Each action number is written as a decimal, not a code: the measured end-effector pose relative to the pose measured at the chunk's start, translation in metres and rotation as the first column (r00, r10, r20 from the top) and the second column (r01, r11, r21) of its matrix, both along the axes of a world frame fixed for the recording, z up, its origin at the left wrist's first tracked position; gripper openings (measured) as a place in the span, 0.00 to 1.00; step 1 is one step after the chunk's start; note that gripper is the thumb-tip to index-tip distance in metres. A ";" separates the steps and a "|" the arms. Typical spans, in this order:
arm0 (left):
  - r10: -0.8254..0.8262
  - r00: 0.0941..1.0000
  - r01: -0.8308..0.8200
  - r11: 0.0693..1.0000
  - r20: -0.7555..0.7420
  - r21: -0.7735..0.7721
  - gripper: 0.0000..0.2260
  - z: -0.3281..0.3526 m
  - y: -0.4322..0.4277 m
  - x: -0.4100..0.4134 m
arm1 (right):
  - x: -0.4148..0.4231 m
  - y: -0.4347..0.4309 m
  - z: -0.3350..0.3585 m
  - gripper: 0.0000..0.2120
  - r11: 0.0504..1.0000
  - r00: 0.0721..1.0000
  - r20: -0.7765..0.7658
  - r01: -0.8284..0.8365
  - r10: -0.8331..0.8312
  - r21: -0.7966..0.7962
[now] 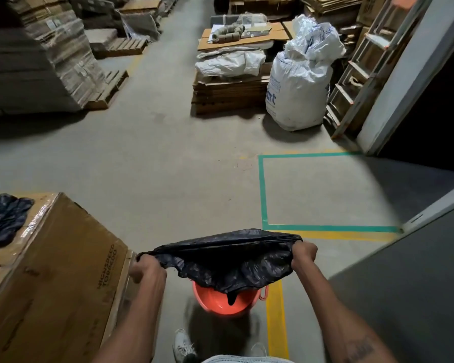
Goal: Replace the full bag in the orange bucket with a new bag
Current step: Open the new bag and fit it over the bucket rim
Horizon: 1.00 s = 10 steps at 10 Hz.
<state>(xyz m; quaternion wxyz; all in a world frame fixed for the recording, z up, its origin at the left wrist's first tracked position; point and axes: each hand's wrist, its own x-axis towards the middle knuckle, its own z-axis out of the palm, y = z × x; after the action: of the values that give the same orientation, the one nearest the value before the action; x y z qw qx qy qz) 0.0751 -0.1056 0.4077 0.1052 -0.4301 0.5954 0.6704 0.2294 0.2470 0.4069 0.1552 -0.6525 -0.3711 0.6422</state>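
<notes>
An orange bucket (222,301) stands on the floor between my feet, its inside partly showing. Above it I hold a black plastic bag (228,260) stretched wide by its mouth. My left hand (144,267) is shut on the bag's left edge and my right hand (303,254) on its right edge. The bag's bottom hangs down into the bucket's opening. Another crumpled black bag (4,218) lies on top of the cardboard box to my left.
A large cardboard box (63,279) stands close on my left. Green and yellow floor tape (325,229) marks a bay to the right, beside a grey door (404,297). Farther off are cardboard stacks on pallets (228,90), a white sack (296,90) and a ladder (357,74).
</notes>
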 end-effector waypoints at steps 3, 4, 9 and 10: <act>-0.072 0.987 0.062 0.995 0.147 0.075 0.32 -0.017 0.007 0.002 | 0.002 -0.007 -0.023 0.15 0.968 0.963 0.129 -0.246 0.238 0.054; -0.059 0.980 0.058 0.998 0.188 0.013 0.32 -0.009 0.017 -0.003 | -0.002 -0.018 -0.041 0.16 0.956 0.937 0.226 -0.287 0.268 0.056; -0.481 0.826 0.563 0.726 0.293 -0.395 0.25 -0.103 -0.021 -0.081 | -0.046 -0.065 -0.083 0.24 0.827 0.738 0.653 -0.466 0.168 0.314; -0.689 0.621 0.771 0.454 0.373 -0.445 0.30 -0.146 -0.042 -0.088 | -0.034 -0.068 -0.130 0.23 0.795 0.509 0.730 -0.601 0.456 -0.078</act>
<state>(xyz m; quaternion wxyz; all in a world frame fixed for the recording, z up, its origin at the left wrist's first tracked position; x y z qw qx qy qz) -0.0129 -0.1472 0.2616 0.2909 -0.1874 0.8827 0.3179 0.1955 0.1793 0.2765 -0.1465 -0.6858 -0.6402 0.3137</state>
